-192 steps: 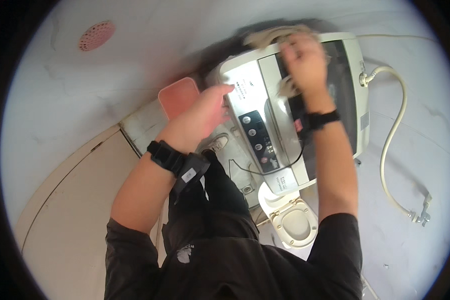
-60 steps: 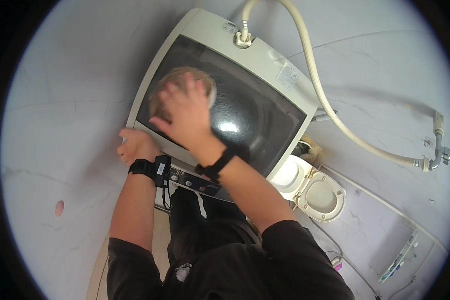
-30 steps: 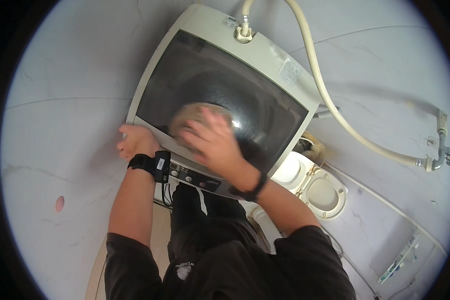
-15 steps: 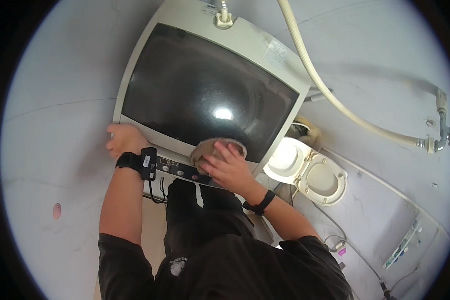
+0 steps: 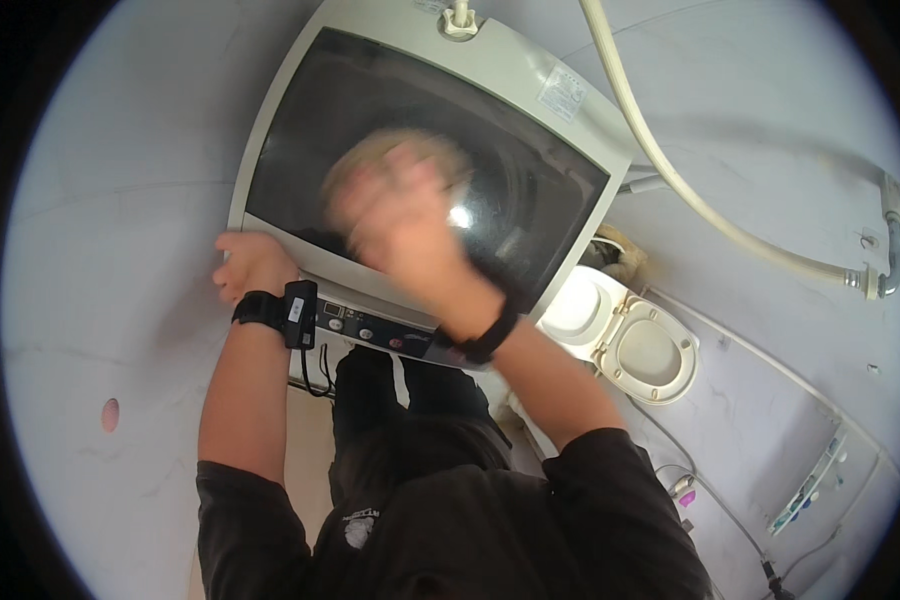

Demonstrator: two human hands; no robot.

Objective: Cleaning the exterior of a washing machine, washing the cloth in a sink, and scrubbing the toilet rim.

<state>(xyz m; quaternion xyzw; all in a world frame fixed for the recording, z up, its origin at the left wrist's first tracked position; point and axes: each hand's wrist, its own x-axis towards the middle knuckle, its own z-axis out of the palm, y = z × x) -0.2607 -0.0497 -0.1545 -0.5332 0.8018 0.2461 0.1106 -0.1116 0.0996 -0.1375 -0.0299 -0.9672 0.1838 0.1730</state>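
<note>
A washing machine with a pale grey body (image 5: 260, 170) and a dark glossy lid (image 5: 530, 190) stands before me. My right hand (image 5: 400, 220), smeared by motion, presses a beige cloth (image 5: 345, 170) over the middle of the lid. The cloth is blurred too and partly hidden under the fingers. At the machine's front left corner, my left hand (image 5: 255, 268) grips the edge with its fingers curled round it. Between my forearms lies the dark control panel (image 5: 370, 328) with its round buttons.
A white tap connector (image 5: 460, 22) sits on the machine's back. To the right, a cream hose (image 5: 670, 175) runs to a wall tap (image 5: 895, 270). A white toilet with a raised lid (image 5: 655, 352) stands beside the machine. A rack of toothbrush-like items (image 5: 810, 490) hangs on the right wall.
My right hand has moved the cloth from the lid's front edge up and left onto its middle. The left hand stays at the corner.
</note>
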